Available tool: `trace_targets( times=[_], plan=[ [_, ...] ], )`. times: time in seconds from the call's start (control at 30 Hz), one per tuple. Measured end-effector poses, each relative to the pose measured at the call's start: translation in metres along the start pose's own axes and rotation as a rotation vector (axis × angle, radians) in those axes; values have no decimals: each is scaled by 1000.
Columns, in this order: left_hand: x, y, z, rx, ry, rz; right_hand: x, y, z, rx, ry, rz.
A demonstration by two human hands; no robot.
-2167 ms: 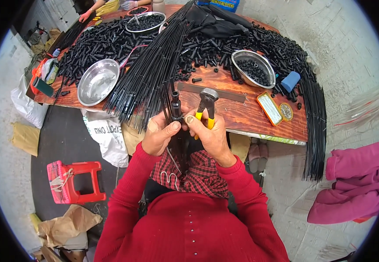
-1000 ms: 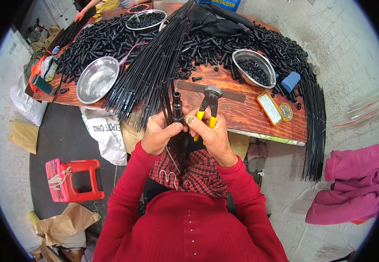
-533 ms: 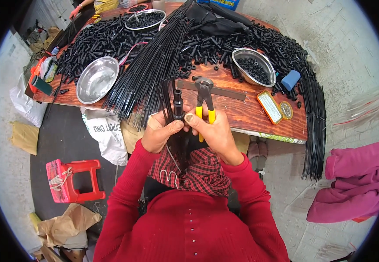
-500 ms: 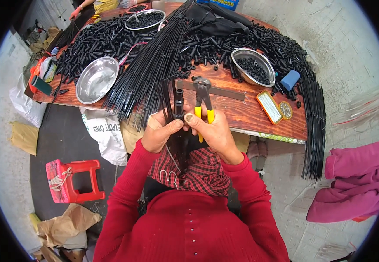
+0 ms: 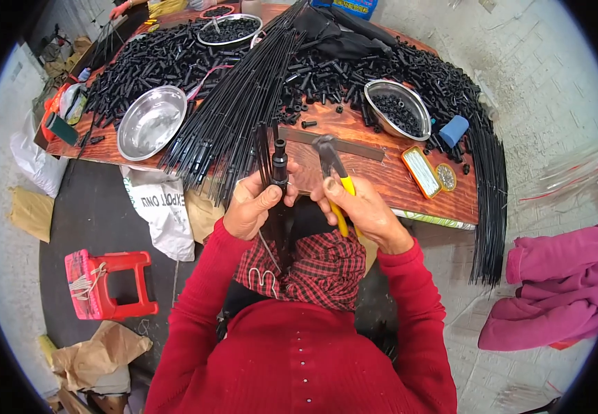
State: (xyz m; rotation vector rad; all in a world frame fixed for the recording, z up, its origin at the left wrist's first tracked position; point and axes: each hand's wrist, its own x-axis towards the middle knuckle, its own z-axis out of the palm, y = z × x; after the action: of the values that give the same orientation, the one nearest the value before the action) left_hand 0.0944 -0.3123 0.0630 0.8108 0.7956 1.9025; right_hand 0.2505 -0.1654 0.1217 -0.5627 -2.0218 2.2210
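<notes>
In front of my lap my left hand (image 5: 252, 208) is closed on a short black tube fitting (image 5: 280, 163), held upright with a stepped, open top. Thin black rods (image 5: 264, 155) rise beside it, between the hand and the fitting. My right hand (image 5: 371, 212) is wrapped round a pair of pincers (image 5: 347, 184) with yellow handles, apart from the fitting. Their dark jaws point up and away, over the table near a flat metal strip (image 5: 361, 147). A large bundle of black rods (image 5: 233, 131) lies across the table beyond my left hand.
Black tube pieces (image 5: 313, 79) are heaped along the wooden table (image 5: 389, 176). A metal bowl (image 5: 151, 124) stands left; another bowl (image 5: 416, 96), with small black parts, stands right near an orange-rimmed tin (image 5: 421, 172). A red stool (image 5: 123, 283) is on the left floor. Another person's hand (image 5: 120, 10) shows far left.
My right hand has drawn the pincers to the right, away from the fitting, and tilted them. My left hand keeps hold of the fitting in nearly the same place.
</notes>
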Motion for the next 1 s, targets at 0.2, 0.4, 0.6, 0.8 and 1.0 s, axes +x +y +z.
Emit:
trace_targets(
  times=[0.2, 0.4, 0.6, 0.8, 1.0],
  plan=[
    [1, 0, 2, 7, 37, -1, -16, -9, -14, -163, -245, 134],
    [0, 1, 4, 36, 64, 13, -15, -17, -11, -192, -320, 129],
    [1, -1, 0, 33, 51, 7, -11, -18, -12, -246, -368, 139],
    [1, -2, -1, 22, 46, 6, -10, -21, -10, -324, -354, 140],
    [1, -3, -1, 34, 38, 8, -10, -18, -10, -257, -351, 139]
  ],
)
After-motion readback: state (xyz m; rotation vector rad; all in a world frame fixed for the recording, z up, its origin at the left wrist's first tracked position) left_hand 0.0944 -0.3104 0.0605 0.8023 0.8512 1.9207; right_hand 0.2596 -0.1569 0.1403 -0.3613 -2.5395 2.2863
